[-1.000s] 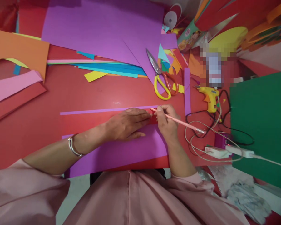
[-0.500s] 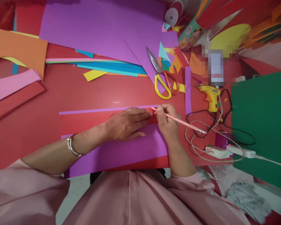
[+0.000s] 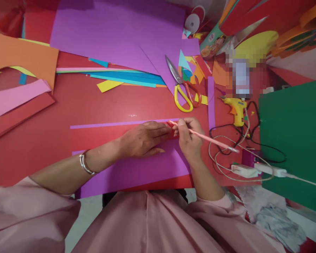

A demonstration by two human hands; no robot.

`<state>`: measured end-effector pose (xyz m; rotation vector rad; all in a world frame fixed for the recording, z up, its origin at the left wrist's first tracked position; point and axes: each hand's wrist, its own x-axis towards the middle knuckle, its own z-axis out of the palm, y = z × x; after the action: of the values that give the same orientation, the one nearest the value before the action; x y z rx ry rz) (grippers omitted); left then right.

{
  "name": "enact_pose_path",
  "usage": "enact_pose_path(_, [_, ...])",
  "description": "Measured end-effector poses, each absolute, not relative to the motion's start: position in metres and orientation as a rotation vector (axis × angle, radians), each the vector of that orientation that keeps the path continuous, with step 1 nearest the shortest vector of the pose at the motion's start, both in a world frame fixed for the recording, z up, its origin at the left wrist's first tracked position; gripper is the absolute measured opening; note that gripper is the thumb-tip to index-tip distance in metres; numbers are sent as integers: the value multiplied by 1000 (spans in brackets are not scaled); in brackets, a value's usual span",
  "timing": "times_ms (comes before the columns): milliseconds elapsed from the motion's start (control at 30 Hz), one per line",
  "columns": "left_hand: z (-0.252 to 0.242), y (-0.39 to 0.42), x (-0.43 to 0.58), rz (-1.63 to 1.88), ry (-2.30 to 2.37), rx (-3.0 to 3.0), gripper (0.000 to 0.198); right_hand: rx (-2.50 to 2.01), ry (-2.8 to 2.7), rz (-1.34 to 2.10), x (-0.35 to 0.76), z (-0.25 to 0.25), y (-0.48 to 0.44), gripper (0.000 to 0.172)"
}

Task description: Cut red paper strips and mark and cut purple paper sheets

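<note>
My left hand (image 3: 143,138) lies flat, palm down, fingers stretched out, on a red paper band (image 3: 102,135). Beyond that band's far edge shows a narrow purple strip (image 3: 107,124); on its near side is a wider purple sheet (image 3: 150,170). Whether these are one layered piece I cannot tell. My right hand (image 3: 191,138) is closed around a pink pencil (image 3: 213,140), which slants with its back end to the right. The pencil's tip is close to my left fingertips, near the strip's right part; whether it touches the paper is too small to see.
Scissors (image 3: 183,84) with yellow and orange handles lie beyond my hands. Colored paper strips (image 3: 126,78) and a large purple sheet (image 3: 107,28) are at the back. A yellow glue gun (image 3: 237,109), looped cables (image 3: 213,158) and a green board (image 3: 292,140) stand at right.
My right hand and the pencil have moved slightly right, and the pencil's back end reaches farther right. My left hand stays flat on the paper. The view has shifted a little.
</note>
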<state>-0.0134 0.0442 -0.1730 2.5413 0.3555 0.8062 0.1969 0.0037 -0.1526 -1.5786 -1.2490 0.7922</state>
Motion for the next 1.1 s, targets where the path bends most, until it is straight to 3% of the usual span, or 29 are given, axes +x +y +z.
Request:
enact_pose_path(233, [-175, 46, -10, 859, 314, 2493, 51, -1571, -1142, 899, 180, -163, 12, 31])
enact_pose_path(467, [-164, 45, -21, 1031, 280, 2489, 20, -1552, -1223, 868, 183, -165, 13, 28])
enact_pose_path(667, [-160, 39, -49, 920, 304, 2552, 28, -1584, -1210, 888, 181, -166, 10, 28])
enact_pose_path(867, [-168, 42, -52, 912, 310, 2493, 30, -1644, -1292, 689, 182, -165, 8, 31])
enact_pose_path(1100, [-163, 42, -52, 874, 338, 2481, 31, -1650, -1390, 780, 190, -163, 9, 32])
